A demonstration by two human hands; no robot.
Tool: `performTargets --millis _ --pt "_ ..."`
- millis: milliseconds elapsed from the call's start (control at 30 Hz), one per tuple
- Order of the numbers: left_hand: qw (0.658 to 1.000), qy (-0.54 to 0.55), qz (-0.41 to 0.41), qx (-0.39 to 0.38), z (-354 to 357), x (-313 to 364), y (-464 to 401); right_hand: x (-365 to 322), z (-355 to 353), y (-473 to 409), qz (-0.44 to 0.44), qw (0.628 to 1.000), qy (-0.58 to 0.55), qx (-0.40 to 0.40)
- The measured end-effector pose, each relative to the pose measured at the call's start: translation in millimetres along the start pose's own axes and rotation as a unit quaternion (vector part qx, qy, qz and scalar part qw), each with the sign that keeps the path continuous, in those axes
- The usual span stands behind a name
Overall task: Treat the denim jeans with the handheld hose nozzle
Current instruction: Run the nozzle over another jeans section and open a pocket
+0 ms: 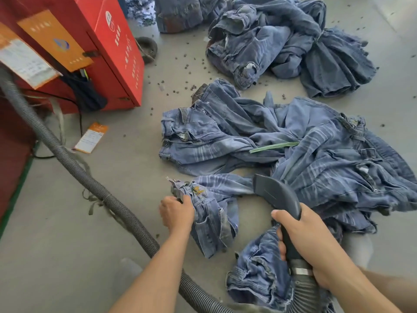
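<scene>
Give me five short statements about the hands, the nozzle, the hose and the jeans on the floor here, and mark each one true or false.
1. The right hand grips the dark nozzle. True.
2. The left hand rests flat on the bare floor. False: it grips the edge of the nearest jeans.
3. A grey ribbed hose runs across the floor past the left forearm. True.
4. The jeans are hung on a rail. False: they lie in heaps on the concrete floor.
5. The cabinet at upper left is blue. False: it is red.
</scene>
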State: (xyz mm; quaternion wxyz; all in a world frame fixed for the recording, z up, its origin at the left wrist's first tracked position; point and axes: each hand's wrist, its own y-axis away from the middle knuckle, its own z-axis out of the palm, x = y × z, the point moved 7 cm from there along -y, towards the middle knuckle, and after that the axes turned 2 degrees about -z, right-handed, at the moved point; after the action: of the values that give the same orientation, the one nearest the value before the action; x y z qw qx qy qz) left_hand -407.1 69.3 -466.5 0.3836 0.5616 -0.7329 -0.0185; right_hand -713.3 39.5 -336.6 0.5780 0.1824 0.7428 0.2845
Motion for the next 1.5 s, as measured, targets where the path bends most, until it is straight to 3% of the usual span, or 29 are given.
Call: performTargets --millis 67,100,167,233,333,400,467,567,700,800,900,1000,1133,1200,1300,1433,1500 --pt "0.984 0.075 -0.05 -0.154 27.0 -23.6 4.5 7.5 9.9 -3.6 0.003 1.0 0.02 -0.011" --pt "0.958 0.116 -0.091 -0.245 39.3 -33.4 13.6 10.2 13.2 -3.2 0.006 1.0 0.024 -0.015" --pt "0.93 0.083 -0.102 -0.344 54.5 -53.5 22.0 18.1 21.6 -5.6 0.016 0.999 0.028 -0.027" --pt "0.944 0.012 -0.068 -0.324 57.1 -70.5 13.8 24.7 26.2 -6.6 0.025 0.999 0.033 -0.029" --pt "0.942 0.108 -0.113 -0.297 51.4 -78.1 5.5 27.8 30.1 -6.0 0.029 0.998 0.051 -0.038" --pt "0.908 0.21 -0.132 -0.338 50.3 -67.7 5.1 27.4 32.7 -4.5 0.028 0.996 0.065 -0.05" --pt "0.851 0.317 -0.156 -0.389 48.7 -51.9 14.0 26.4 37.3 -0.7 0.02 0.993 0.092 -0.064" --pt "0.794 0.377 -0.172 -0.446 45.5 -34.5 28.4 27.7 53.7 7.1 0.006 0.982 0.17 -0.084" --pt "0.772 0.391 -0.178 -0.467 40.9 -24.9 33.4 30.4 85.6 -4.0 -0.012 0.961 0.253 -0.107" --pt "0.783 0.399 -0.164 -0.447 32.4 -21.6 28.2 21.2 83.0 -28.2 -0.034 0.963 0.266 -0.037" --pt "0.796 0.419 -0.158 -0.407 26.1 -25.0 16.0 19.1 57.3 -33.3 -0.038 0.984 0.174 0.03" --pt "0.794 0.408 -0.18 -0.413 25.3 -31.2 12.6 27.3 57.2 -12.1 -0.009 0.989 0.146 -0.015" --pt "0.739 0.434 -0.219 -0.467 35.1 -32.3 28.4 40.1 104.9 1.3 -0.041 0.946 0.305 -0.097" --pt "0.748 0.431 -0.216 -0.456 34.2 -36.2 25.7 39.6 125.1 -10.1 -0.054 0.937 0.334 -0.091" --pt "0.776 0.41 -0.213 -0.428 20.5 -37.2 17.9 29.6 118.6 -29.4 -0.053 0.96 0.273 -0.027" --pt "0.882 0.275 -0.166 -0.344 12.3 -49.1 -3.8 30.7 70.6 -29.4 -0.029 0.997 0.069 0.032" --pt "0.907 0.235 -0.14 -0.321 18.2 -47.8 -7.7 37.6 52.2 -23.4 0.012 1.0 0.017 0.016"
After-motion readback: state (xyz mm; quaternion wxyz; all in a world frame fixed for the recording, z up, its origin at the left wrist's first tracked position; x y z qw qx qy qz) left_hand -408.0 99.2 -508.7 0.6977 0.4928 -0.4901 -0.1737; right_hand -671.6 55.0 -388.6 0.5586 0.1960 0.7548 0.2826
